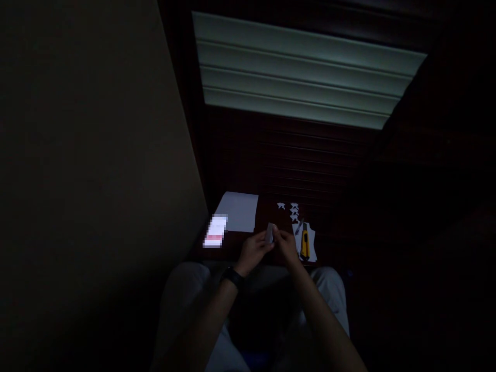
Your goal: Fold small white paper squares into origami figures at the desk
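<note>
Between my two hands is a small folded piece of white paper point(269, 233), held above the near edge of a dark table. My left hand point(253, 252), with a dark watch on its wrist, closes on the paper from the left. My right hand point(285, 247) pinches it from the right, with the thumb near its upper edge. Just right of my right hand lies a yellow utility knife point(305, 245) on some white paper pieces point(313, 252). Several small cut white paper shapes point(294, 211) lie farther back. The room is dim, so finger detail is faint.
A stack of white sheets point(238, 211) lies at the table's back left. A phone with a lit, blurred screen point(215, 231) overlaps its corner. A wall point(116, 129) rises close on the left, and a slatted panel point(302, 72) stands behind the table.
</note>
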The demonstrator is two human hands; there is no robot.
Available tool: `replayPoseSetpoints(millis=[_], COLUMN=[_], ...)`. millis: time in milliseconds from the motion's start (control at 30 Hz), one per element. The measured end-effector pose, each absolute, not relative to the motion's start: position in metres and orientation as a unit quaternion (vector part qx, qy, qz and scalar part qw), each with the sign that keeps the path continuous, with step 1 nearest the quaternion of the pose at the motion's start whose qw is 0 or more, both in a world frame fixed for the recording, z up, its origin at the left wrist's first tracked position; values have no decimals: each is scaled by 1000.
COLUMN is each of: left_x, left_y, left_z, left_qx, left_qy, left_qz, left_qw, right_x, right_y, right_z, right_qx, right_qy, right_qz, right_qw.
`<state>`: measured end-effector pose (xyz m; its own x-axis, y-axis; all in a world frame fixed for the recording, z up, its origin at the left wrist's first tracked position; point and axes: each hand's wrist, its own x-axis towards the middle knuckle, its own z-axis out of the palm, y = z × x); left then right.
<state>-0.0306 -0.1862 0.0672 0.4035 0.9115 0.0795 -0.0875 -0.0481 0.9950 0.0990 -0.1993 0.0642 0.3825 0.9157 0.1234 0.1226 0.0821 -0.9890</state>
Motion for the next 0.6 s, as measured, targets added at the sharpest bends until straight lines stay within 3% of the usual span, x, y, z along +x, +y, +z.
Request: replayPoseSetpoints(millis=[333, 600], left_x=[-40, -50], left_y=[-182, -164], left_z=[68, 50], left_qx=[383, 363], left_qy=[281, 339], left_qz=[401, 460], left_qw=[784, 736], right_x=[108, 102], right_y=[-188, -183], right_z=[48, 47], right_qx=[-593, -536], right_qy=[-428, -430], right_qz=[313, 342], right_qw=[607, 641])
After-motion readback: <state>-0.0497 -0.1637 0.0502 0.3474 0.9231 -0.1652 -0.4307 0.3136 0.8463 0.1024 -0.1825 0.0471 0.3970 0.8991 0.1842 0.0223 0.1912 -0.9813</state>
